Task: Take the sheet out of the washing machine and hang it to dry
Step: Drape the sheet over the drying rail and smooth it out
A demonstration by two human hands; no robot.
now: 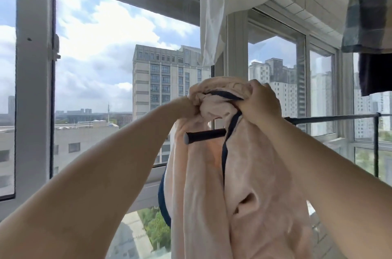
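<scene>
A pale pink sheet with dark blue trim hangs in a bunched bundle in front of me. My left hand grips the bunched top from the left. My right hand is clamped on the top from the right. The bundle is held above the end of a black drying rail, whose capped tip pokes out to the left of the fabric. The rail runs on to the right behind my right arm. The lower part of the sheet drops out of the frame.
A white cloth hangs from above, just over the sheet. A plaid blue cloth and a dark garment hang at the upper right. Large windows with grey frames stand behind the rail, with buildings outside.
</scene>
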